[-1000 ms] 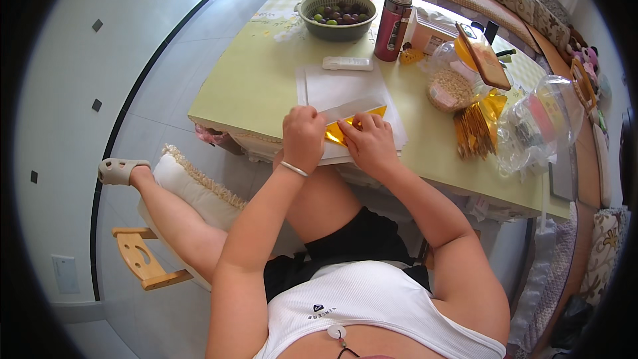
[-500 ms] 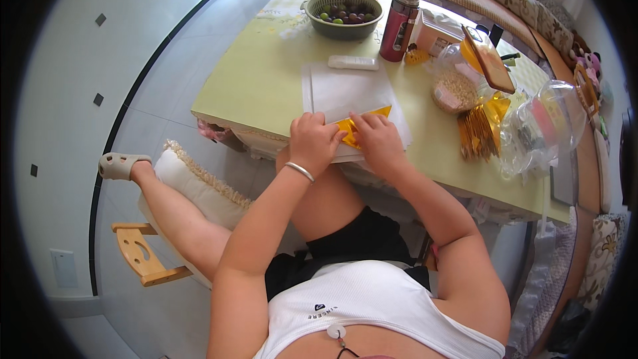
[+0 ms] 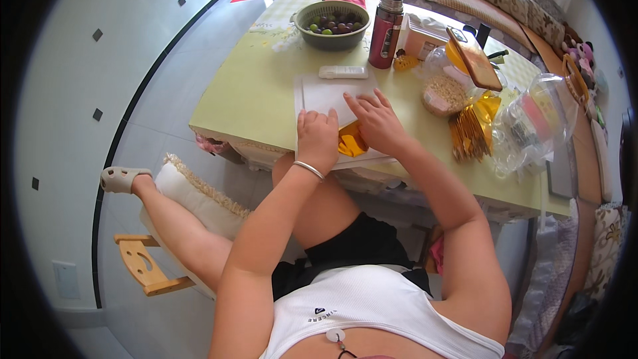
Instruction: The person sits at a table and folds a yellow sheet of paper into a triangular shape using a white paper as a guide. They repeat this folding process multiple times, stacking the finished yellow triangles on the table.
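Note:
A folded piece of shiny gold foil paper (image 3: pixel 353 141) lies between my hands on white sheets of paper (image 3: pixel 319 94), near the table's front edge. Along its left edge sits my left hand (image 3: pixel 318 138), fingers bent and pressed down, seemingly pinning that side; the exact grip is partly hidden. My right hand (image 3: pixel 380 125) reaches over the foil's right part with its fingers spread above the sheets. Its palm side and thumb are mostly hidden next to the foil. A white tube (image 3: pixel 343 72) lies at the sheets' far edge.
Farther back stand a grey-green colander (image 3: pixel 332 41) of grapes and a maroon thermos (image 3: pixel 386 32). To the right are a jar of pale grains (image 3: pixel 444 95), a propped phone (image 3: pixel 474 60), a stack of gold foil pieces (image 3: pixel 469 134) and a clear plastic bag (image 3: pixel 537 119).
My right hand has loosened from the foil strip and its fingers have spread forward over the paper. My left fingers have straightened somewhat. The foil looks shorter and more folded between the hands.

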`<state>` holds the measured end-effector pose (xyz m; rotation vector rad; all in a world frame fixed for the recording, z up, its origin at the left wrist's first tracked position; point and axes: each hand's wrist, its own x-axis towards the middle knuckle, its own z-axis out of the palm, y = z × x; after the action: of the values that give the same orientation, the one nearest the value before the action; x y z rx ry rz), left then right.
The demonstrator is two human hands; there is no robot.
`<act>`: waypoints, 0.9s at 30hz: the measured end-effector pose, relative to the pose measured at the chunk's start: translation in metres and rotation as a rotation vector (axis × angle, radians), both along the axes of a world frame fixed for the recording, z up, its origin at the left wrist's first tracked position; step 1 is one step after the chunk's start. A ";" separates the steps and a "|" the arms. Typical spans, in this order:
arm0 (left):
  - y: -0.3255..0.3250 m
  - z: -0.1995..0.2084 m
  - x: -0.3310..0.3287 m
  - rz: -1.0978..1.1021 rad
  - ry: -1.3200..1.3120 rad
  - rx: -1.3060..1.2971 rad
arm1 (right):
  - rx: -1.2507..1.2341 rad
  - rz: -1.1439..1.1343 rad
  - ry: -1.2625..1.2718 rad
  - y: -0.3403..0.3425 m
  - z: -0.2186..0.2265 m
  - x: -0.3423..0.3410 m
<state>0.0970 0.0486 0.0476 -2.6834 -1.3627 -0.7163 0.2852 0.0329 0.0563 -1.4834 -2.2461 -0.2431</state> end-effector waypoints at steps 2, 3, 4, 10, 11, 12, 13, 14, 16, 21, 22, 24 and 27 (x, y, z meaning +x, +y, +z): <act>-0.007 0.001 0.001 -0.038 0.061 -0.099 | -0.132 0.041 -0.053 0.001 0.002 0.004; -0.010 0.002 0.002 -0.061 0.086 -0.148 | -0.161 0.060 -0.097 0.001 0.003 0.008; -0.010 -0.007 0.003 -0.063 0.055 -0.058 | -0.189 0.086 -0.142 0.000 0.003 0.010; -0.013 -0.040 -0.003 -0.141 -0.024 0.035 | -0.216 0.138 0.252 -0.005 -0.036 0.030; -0.014 -0.041 -0.008 -0.171 -0.028 0.021 | -0.248 0.137 0.226 -0.006 -0.038 0.032; -0.016 -0.039 -0.012 -0.202 -0.033 0.006 | -0.281 0.134 0.199 -0.009 -0.032 0.032; -0.019 -0.037 -0.018 -0.228 -0.010 -0.024 | -0.315 0.131 0.173 -0.012 -0.028 0.032; -0.021 -0.035 -0.025 -0.255 0.013 -0.054 | -0.331 0.133 0.144 -0.013 -0.028 0.032; -0.025 -0.025 -0.032 -0.295 0.072 -0.105 | -0.359 0.133 0.081 -0.014 -0.025 0.035; -0.033 -0.015 -0.044 -0.345 0.205 -0.113 | -0.381 0.166 0.037 -0.013 -0.021 0.038; -0.033 -0.015 -0.045 -0.357 0.208 -0.102 | -0.373 0.181 0.036 -0.013 -0.022 0.039; -0.033 -0.016 -0.048 -0.377 0.213 -0.081 | -0.363 0.191 0.005 -0.015 -0.020 0.040; -0.034 -0.013 -0.050 -0.417 0.153 -0.078 | -0.368 0.189 -0.022 -0.016 -0.017 0.040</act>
<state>0.0475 0.0151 0.0348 -3.0472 -0.8203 -0.4724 0.3251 0.0170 0.0395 -1.4279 -2.5277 0.2260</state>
